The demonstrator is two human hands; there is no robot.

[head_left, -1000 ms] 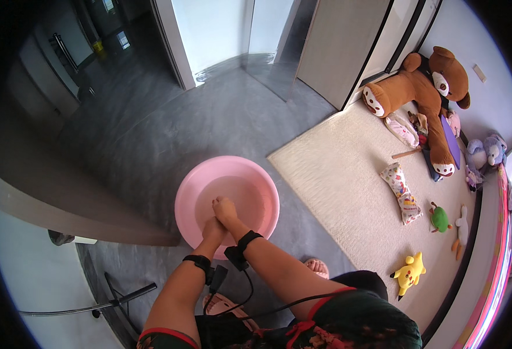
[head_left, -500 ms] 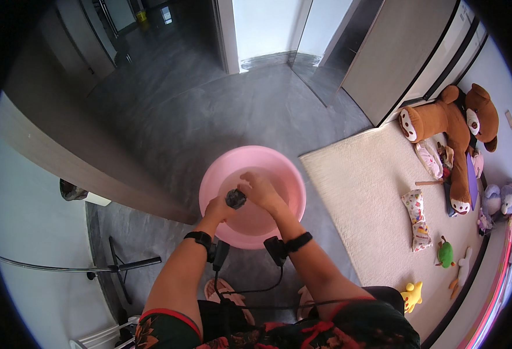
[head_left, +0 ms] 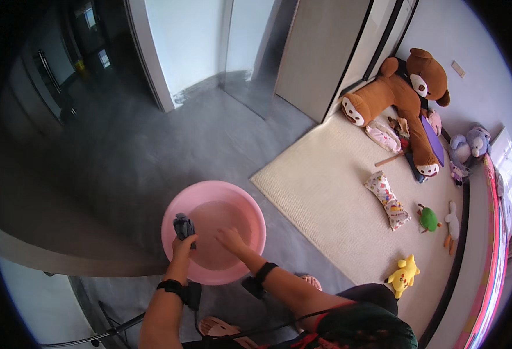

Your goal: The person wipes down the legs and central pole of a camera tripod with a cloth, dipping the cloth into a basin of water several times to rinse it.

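Observation:
A pink plastic basin (head_left: 258,232) stands on the floor in front of me, with cloudy water (head_left: 212,256) in it. Over its left side, my left hand (head_left: 182,244) is closed round a bunched dark grey cloth (head_left: 184,224), whose folds stick up above the fist and hang down a little. My right hand (head_left: 231,238) hovers over the basin's middle, with its fingers a bit curled and apart. It holds nothing that I can see and does not touch the cloth.
A cream rug (head_left: 317,192) lies to the right, bearing a big brown teddy bear (head_left: 410,102), a patterned pillow (head_left: 387,199), a green plush toy (head_left: 428,218) and a yellow plush toy (head_left: 405,274). A dark curved panel (head_left: 64,232) borders the left. Black cables hang near my wrists.
My view has turned to the right, so the basin sits lower and further left. The hands have moved apart; the cloth, balled up between them before, now stands up from my left fist.

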